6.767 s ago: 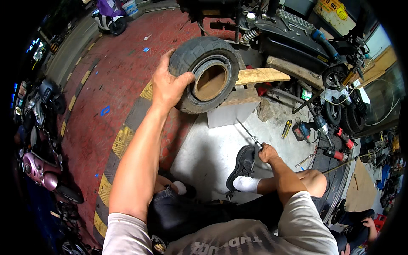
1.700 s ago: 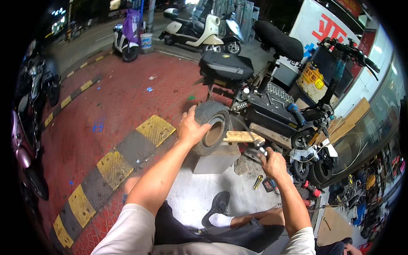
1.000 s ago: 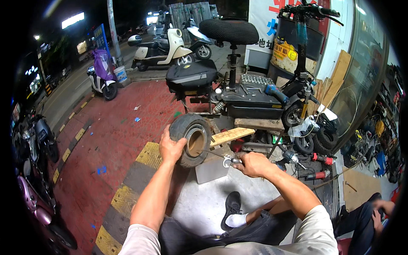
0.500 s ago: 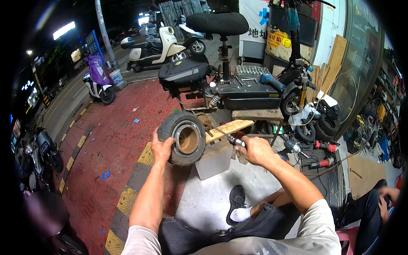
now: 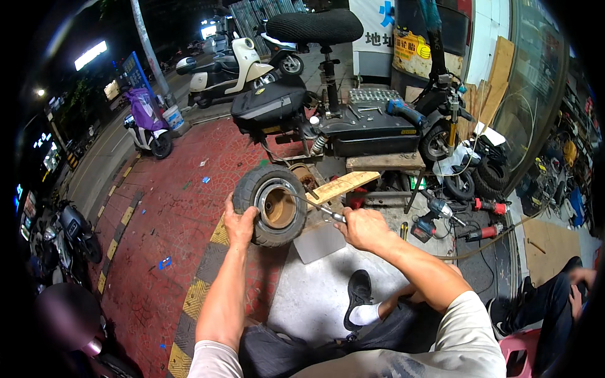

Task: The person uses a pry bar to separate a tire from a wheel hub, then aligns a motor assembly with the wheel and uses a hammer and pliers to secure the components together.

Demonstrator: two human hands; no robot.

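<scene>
My left hand (image 5: 239,222) clasps the left side of a small scooter wheel (image 5: 244,189), its thumb on the near face. The wheel is held upright, with its black tyre around a silver rim and the rusty brown inside of the hub facing me. In my right hand (image 5: 367,229) is a silver tool with a long thin rod (image 5: 324,210). The rod points left, and its tip reaches over the rim's right edge; whether it touches is unclear. My fingers hide the tool's rear end. A wooden plank (image 5: 343,185) lies just behind the rod, above a grey block (image 5: 320,242).
Behind stands a partly stripped electric scooter (image 5: 372,140), with a blue drill (image 5: 405,112) and wrenches on its deck. Power tools (image 5: 484,233) and a hose (image 5: 485,247) lie at the right. A seated person's hands (image 5: 576,296) show at the right edge.
My right hand has moved slightly left, bringing the tool's thin rod over the wheel's rim. My left hand keeps its hold on the wheel. The view has shifted a little.
</scene>
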